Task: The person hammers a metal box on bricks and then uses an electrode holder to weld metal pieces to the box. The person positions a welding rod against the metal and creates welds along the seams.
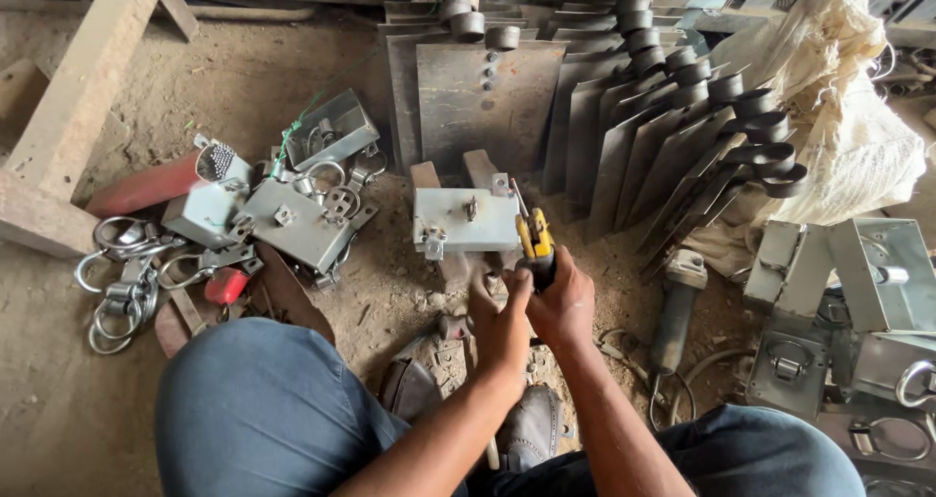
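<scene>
Grey metal lock case (466,220) lies flat on two wooden blocks (426,175) on the dirt floor (58,400), just ahead of both hands. Yellow-and-black screwdriver (535,248): long axis runs up-left from the fists, tip at the case's right edge. Right hand (563,304) wraps the handle, fingers closed; left hand (499,320) presses alongside, fingers curled against it, about equally near.

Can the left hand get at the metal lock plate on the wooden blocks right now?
Probably yes: the left hand sits just below the lock plate, with only bare dirt between. It would first have to let go of the yellow-handled tool.
</scene>
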